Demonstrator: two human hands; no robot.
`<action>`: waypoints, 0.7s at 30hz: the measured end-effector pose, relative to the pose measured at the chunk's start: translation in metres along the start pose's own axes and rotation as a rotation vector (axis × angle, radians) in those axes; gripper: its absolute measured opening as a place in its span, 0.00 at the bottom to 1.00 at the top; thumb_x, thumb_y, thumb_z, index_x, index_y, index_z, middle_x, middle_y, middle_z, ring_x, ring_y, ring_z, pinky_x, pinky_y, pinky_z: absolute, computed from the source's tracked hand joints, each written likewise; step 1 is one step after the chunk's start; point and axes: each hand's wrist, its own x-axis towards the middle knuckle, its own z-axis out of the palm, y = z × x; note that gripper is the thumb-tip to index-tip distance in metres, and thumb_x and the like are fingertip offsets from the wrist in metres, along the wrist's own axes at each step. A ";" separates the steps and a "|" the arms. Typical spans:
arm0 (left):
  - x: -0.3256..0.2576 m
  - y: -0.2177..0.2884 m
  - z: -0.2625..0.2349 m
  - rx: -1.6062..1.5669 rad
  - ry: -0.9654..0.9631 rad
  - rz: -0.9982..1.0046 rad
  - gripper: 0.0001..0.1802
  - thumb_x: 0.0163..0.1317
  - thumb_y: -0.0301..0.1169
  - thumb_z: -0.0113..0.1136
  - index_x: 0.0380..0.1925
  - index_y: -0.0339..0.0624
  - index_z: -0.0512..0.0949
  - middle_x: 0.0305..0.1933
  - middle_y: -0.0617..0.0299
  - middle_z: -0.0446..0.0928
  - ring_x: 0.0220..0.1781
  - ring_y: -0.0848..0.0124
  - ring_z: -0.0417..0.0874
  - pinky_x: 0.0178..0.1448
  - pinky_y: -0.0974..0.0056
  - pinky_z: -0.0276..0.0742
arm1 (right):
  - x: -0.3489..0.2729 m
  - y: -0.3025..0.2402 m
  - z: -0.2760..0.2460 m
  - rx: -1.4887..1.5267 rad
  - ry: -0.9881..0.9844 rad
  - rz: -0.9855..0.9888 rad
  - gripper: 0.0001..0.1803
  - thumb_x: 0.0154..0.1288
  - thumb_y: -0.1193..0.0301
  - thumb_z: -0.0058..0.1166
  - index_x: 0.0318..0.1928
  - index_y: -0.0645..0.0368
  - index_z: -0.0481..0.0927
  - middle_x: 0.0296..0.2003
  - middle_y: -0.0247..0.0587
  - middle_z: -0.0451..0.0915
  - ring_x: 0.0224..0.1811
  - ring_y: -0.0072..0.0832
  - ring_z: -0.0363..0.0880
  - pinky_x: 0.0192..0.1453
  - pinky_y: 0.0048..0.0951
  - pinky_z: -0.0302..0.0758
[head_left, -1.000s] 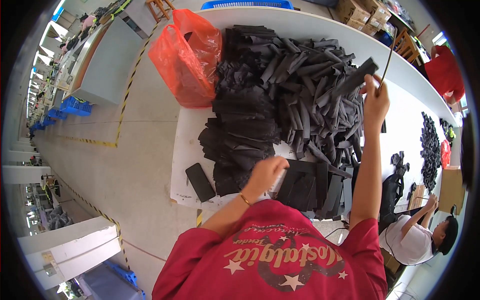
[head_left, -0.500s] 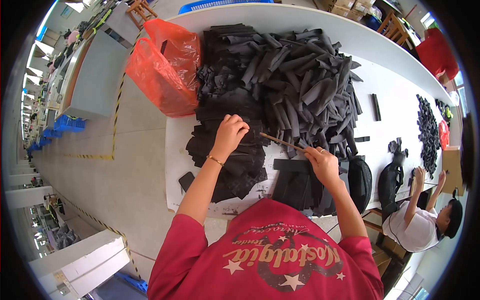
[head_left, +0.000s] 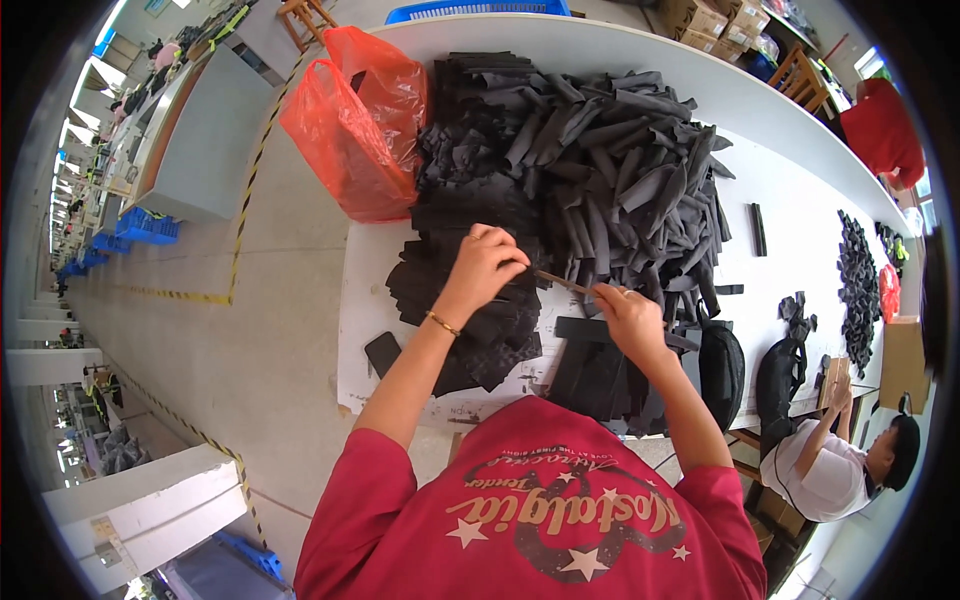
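Observation:
My left hand (head_left: 486,265) is over a layered stack of black fabric pieces (head_left: 470,325), its thumb and fingertips pinched together. Whatever lies between those fingertips is too small to make out. A thin brownish stick (head_left: 562,282) runs from my right hand (head_left: 634,318), which is closed around one end; its other end reaches the left fingertips, and whether it touches them I cannot tell. Below my right hand lie flat black rectangular pieces (head_left: 578,372). Beyond both hands rises a large heap of black strips (head_left: 630,180), some of them curled.
A red plastic bag (head_left: 352,140) stands at the white table's (head_left: 372,270) left edge. Near my left forearm lies a dark phone-like slab (head_left: 382,352). Black bags (head_left: 720,362) sit to my right. Farther right, a co-worker in a white shirt (head_left: 815,470) sits at the same table.
My right hand has moved left with the stick, closer to my left hand, which stays over the stack. The view has shifted slightly. The co-worker's hands have come together.

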 end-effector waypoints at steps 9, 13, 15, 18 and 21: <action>-0.038 0.045 0.035 -1.014 0.676 -0.557 0.24 0.56 0.33 0.69 0.50 0.39 0.71 0.48 0.57 0.73 0.49 0.59 0.76 0.54 0.57 0.76 | -0.018 -0.056 0.047 0.813 -0.150 0.244 0.16 0.63 0.80 0.48 0.52 0.65 0.76 0.23 0.41 0.77 0.26 0.24 0.75 0.32 0.28 0.72; -0.058 0.053 0.070 -1.731 0.648 -0.852 0.16 0.63 0.39 0.63 0.41 0.37 0.79 0.29 0.59 0.80 0.36 0.63 0.83 0.46 0.59 0.79 | -0.025 -0.085 0.071 0.640 0.055 0.288 0.13 0.61 0.81 0.50 0.47 0.66 0.76 0.27 0.54 0.79 0.26 0.40 0.80 0.32 0.34 0.74; -0.052 0.059 0.065 -1.718 0.728 -0.885 0.15 0.64 0.39 0.63 0.40 0.37 0.79 0.29 0.60 0.79 0.32 0.64 0.83 0.42 0.59 0.80 | -0.026 -0.097 0.074 0.652 0.103 0.308 0.11 0.62 0.80 0.50 0.46 0.66 0.76 0.25 0.54 0.78 0.25 0.41 0.79 0.30 0.34 0.74; -0.046 0.056 0.055 -1.656 0.753 -0.923 0.15 0.63 0.38 0.64 0.40 0.37 0.80 0.28 0.60 0.79 0.29 0.66 0.82 0.38 0.60 0.80 | -0.037 -0.099 0.071 0.666 0.042 0.379 0.08 0.64 0.77 0.51 0.42 0.66 0.77 0.22 0.54 0.77 0.21 0.41 0.77 0.27 0.35 0.72; -0.039 0.041 0.044 -1.550 0.797 -0.945 0.15 0.62 0.37 0.65 0.38 0.35 0.80 0.26 0.58 0.79 0.24 0.70 0.80 0.35 0.61 0.81 | -0.066 -0.089 0.072 0.654 -0.048 0.396 0.07 0.67 0.73 0.52 0.38 0.67 0.78 0.18 0.52 0.74 0.15 0.36 0.73 0.22 0.35 0.68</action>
